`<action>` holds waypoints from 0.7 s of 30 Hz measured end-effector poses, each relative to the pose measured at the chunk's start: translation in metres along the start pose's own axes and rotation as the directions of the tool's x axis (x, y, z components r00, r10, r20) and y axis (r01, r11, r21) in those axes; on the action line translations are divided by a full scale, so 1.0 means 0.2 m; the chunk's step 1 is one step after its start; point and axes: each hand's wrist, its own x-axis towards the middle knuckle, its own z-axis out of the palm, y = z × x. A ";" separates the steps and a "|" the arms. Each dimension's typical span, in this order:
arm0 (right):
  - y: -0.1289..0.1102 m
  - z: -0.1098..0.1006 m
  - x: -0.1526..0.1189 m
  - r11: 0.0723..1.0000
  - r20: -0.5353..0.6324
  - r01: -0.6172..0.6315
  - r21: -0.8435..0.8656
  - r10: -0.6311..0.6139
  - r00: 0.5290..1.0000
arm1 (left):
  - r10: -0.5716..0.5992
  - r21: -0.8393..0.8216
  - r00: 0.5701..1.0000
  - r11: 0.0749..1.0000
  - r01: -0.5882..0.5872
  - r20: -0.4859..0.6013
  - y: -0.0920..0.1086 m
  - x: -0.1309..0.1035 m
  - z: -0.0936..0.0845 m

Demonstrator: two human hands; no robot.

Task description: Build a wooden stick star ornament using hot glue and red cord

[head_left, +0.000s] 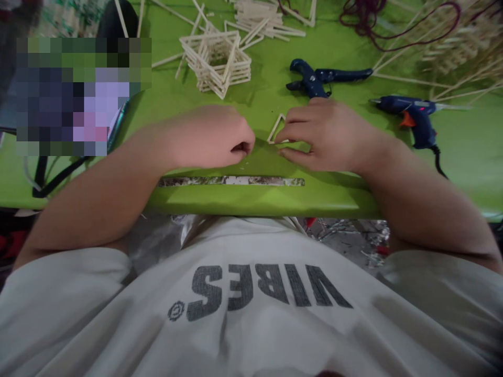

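My left hand [220, 137] is closed just above the green tabletop, its fingers curled in. Whatever it may hold is hidden inside the curl. To its right lies a small triangle of thin pale wooden sticks [277, 127]. My right hand [322, 133] has its fingertips on the triangle's right and lower sides, with the thumb close below; part of the triangle is hidden under these fingers. Just beyond my right hand is a dark blue hand cutter [310, 78], its jaws pointing left. Farther right, a blue glue gun [418, 110] with an orange trigger lies on its side.
A stacked star of wooden sticks [220, 65] stands at the back. Loose sticks [257, 18] and dark red cord [365, 21] lie behind it. A narrow patterned strip [236, 181] lies along the table's [338, 201] front edge. The glue gun's cable [439, 162] runs down right.
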 end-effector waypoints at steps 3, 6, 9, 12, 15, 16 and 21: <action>-0.01 -0.01 0.00 0.997 0.033 -0.042 0.060 0.040 0.999 | -0.025 0.083 0.999 0.996 0.023 0.032 0.03 0.02 0.01; -0.02 -0.02 0.00 0.994 0.053 -0.048 0.097 0.043 0.998 | -0.028 0.082 0.998 0.996 0.023 0.063 0.06 0.02 0.00; -0.03 -0.03 0.00 0.990 0.068 -0.060 0.128 0.051 0.996 | -0.013 0.082 0.997 0.997 0.006 0.079 0.06 0.01 -0.01; -0.03 -0.03 0.00 0.998 0.087 -0.047 0.044 0.043 0.995 | -0.012 0.069 0.997 0.998 0.006 0.080 0.06 0.00 -0.02; -0.03 -0.03 0.00 0.999 0.079 -0.020 -0.036 0.023 0.997 | -0.034 0.029 0.994 0.999 0.031 0.103 0.06 0.00 -0.03; -0.02 -0.03 0.00 0.998 0.063 0.002 -0.058 0.001 0.998 | -0.047 0.028 0.992 0.999 0.044 0.115 0.05 -0.01 -0.04; 0.00 0.00 -0.01 0.999 -0.009 0.021 -0.029 -0.022 1.000 | -0.046 -0.044 0.998 0.998 0.048 0.049 0.02 -0.01 -0.01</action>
